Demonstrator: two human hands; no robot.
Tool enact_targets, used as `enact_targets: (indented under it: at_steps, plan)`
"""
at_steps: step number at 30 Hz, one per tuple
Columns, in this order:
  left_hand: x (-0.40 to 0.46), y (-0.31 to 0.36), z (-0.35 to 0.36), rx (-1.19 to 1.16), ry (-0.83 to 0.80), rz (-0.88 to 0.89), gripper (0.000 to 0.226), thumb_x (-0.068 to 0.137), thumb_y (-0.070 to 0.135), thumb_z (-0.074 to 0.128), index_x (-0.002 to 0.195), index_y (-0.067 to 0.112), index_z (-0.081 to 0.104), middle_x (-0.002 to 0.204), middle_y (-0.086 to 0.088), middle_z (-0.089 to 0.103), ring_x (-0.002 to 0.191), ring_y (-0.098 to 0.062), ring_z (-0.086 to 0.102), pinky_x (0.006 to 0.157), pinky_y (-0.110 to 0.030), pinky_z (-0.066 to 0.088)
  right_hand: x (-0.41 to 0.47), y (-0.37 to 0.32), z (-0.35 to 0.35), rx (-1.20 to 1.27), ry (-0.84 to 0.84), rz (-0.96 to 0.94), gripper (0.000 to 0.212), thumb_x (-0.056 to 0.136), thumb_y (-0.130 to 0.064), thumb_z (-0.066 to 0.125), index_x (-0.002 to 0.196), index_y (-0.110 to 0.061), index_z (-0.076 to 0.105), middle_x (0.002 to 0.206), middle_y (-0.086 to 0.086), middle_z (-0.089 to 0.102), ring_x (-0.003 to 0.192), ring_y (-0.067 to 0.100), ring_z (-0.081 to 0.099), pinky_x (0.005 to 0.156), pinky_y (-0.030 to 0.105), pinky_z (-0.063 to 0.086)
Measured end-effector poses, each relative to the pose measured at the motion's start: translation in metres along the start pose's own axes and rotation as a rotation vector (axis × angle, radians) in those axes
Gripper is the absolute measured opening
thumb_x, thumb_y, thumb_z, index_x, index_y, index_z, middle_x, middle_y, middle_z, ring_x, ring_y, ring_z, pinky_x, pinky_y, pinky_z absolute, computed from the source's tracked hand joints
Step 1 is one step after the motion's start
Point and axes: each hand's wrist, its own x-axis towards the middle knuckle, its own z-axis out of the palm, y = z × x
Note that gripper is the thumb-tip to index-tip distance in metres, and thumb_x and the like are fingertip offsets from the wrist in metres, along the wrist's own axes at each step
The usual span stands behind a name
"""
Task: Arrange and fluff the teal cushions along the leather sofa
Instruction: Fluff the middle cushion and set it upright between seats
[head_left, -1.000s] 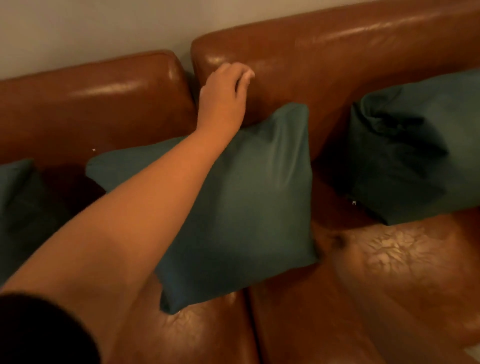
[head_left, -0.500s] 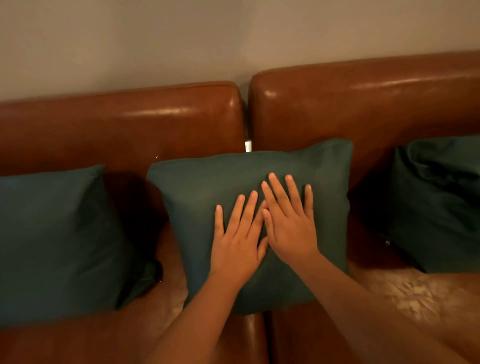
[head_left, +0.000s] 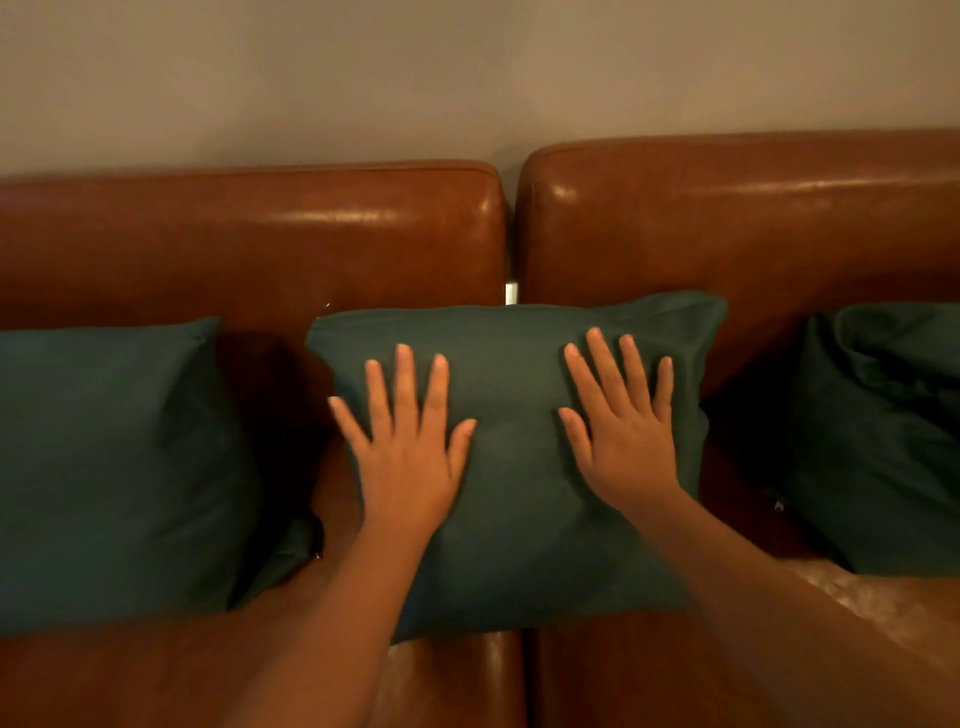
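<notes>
Hands first: left hand (head_left: 402, 452) and right hand (head_left: 626, 441) both lie flat with fingers spread wide, palms pressing the front of the middle square teal fabric cushion (head_left: 511, 467), well apart from each other, gripping nothing. That cushion leans upright against the backrest, straddling the seam where the two back sections of the brown leather sofa (head_left: 260, 244) meet. Just beside it on the left sits another teal cushion (head_left: 114, 467), also upright, and on the right a third, more crumpled teal cushion (head_left: 883, 436), partly cut off by the frame edge. Nothing blocks the hands. Seat leather on the right looks worn and cracked. Behind everything is a plain beige wall (head_left: 467, 78).
</notes>
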Motion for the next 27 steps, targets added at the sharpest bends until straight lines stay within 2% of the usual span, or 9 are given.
enact_targets:
  at_steps: [6, 8, 10, 13, 16, 18, 20, 23, 27]
  plan:
    - [0.034, -0.070, -0.010, -0.128, -0.051, -0.285, 0.062, 0.097, 0.049, 0.029, 0.150, 0.018, 0.019, 0.156, -0.023, 0.007, 0.143, -0.043, 0.005, 0.111, -0.063, 0.007, 0.019, 0.059, -0.003, -0.013, -0.071, 0.239, 0.057, 0.096, -0.049, 0.021, 0.147, -0.026, 0.030, 0.157, 0.002, 0.024, 0.146, 0.024, 0.014, 0.113, 0.060, 0.002]
    - [0.048, -0.083, -0.019, -0.317, -0.103, -0.334, 0.067, 0.096, 0.051, 0.035, 0.150, 0.016, 0.017, 0.157, -0.020, 0.011, 0.144, -0.037, 0.011, 0.115, -0.054, 0.015, 0.027, 0.080, -0.006, -0.012, -0.095, 0.353, 0.055, 0.097, -0.049, 0.020, 0.147, -0.029, 0.030, 0.158, 0.002, 0.020, 0.147, 0.026, 0.011, 0.112, 0.062, -0.001]
    - [0.058, -0.086, -0.022, -0.610, -0.114, -0.416, 0.067, 0.094, 0.047, 0.046, 0.148, 0.014, 0.026, 0.151, -0.014, 0.030, 0.139, -0.029, 0.029, 0.112, -0.041, 0.027, 0.037, 0.095, -0.012, 0.057, -0.148, 0.479, 0.051, 0.099, -0.048, 0.025, 0.148, -0.034, 0.025, 0.159, 0.001, 0.017, 0.147, 0.025, 0.011, 0.112, 0.060, -0.001]
    - [0.064, -0.086, -0.023, -1.036, -0.039, -0.614, 0.039, 0.092, 0.039, 0.056, 0.123, 0.017, 0.059, 0.122, -0.003, 0.062, 0.112, -0.018, 0.058, 0.095, -0.031, 0.045, 0.055, 0.105, -0.020, 0.527, -0.084, 0.785, 0.056, 0.096, -0.048, 0.044, 0.146, -0.028, 0.030, 0.149, 0.002, 0.039, 0.137, 0.025, 0.036, 0.114, 0.050, 0.019]
    - [0.069, -0.087, -0.023, -1.268, 0.007, -0.762, 0.022, 0.092, 0.033, 0.059, 0.105, 0.018, 0.067, 0.104, 0.000, 0.067, 0.088, -0.002, 0.061, 0.074, -0.018, 0.047, 0.069, 0.107, -0.025, 0.948, 0.027, 0.999, 0.046, 0.091, -0.038, 0.060, 0.131, -0.015, 0.055, 0.129, 0.006, 0.057, 0.116, 0.023, 0.054, 0.094, 0.034, 0.045]
    - [0.074, -0.090, -0.021, -1.299, 0.002, -0.759, 0.020, 0.091, 0.024, 0.061, 0.104, 0.011, 0.067, 0.098, -0.002, 0.068, 0.083, -0.003, 0.061, 0.071, -0.017, 0.047, 0.072, 0.109, -0.026, 0.940, 0.034, 0.995, 0.035, 0.090, -0.033, 0.064, 0.119, -0.013, 0.063, 0.119, 0.006, 0.062, 0.104, 0.018, 0.057, 0.084, 0.029, 0.046]
    - [0.077, -0.089, -0.023, -1.316, -0.016, -0.758, 0.018, 0.091, 0.018, 0.060, 0.104, 0.006, 0.066, 0.090, 0.001, 0.067, 0.079, -0.006, 0.061, 0.070, -0.020, 0.048, 0.071, 0.110, -0.027, 0.886, 0.058, 0.967, 0.029, 0.090, -0.032, 0.063, 0.113, -0.013, 0.066, 0.113, 0.005, 0.064, 0.100, 0.018, 0.057, 0.084, 0.029, 0.046]
    - [0.078, -0.086, -0.029, -1.267, 0.017, -0.736, 0.011, 0.093, 0.021, 0.058, 0.098, 0.014, 0.064, 0.087, 0.006, 0.065, 0.081, -0.008, 0.061, 0.072, -0.024, 0.048, 0.065, 0.107, -0.028, 0.850, 0.168, 0.923, 0.026, 0.092, -0.033, 0.060, 0.106, -0.013, 0.067, 0.104, 0.004, 0.066, 0.097, 0.018, 0.060, 0.082, 0.029, 0.047]
    - [0.083, -0.088, -0.037, -1.189, 0.174, -0.656, 0.010, 0.093, 0.027, 0.056, 0.094, 0.018, 0.060, 0.092, 0.001, 0.063, 0.088, -0.013, 0.059, 0.077, -0.027, 0.049, 0.063, 0.099, -0.038, 0.776, 0.277, 0.852, 0.029, 0.094, -0.037, 0.054, 0.105, -0.012, 0.063, 0.098, 0.002, 0.062, 0.090, 0.016, 0.056, 0.076, 0.031, 0.044]
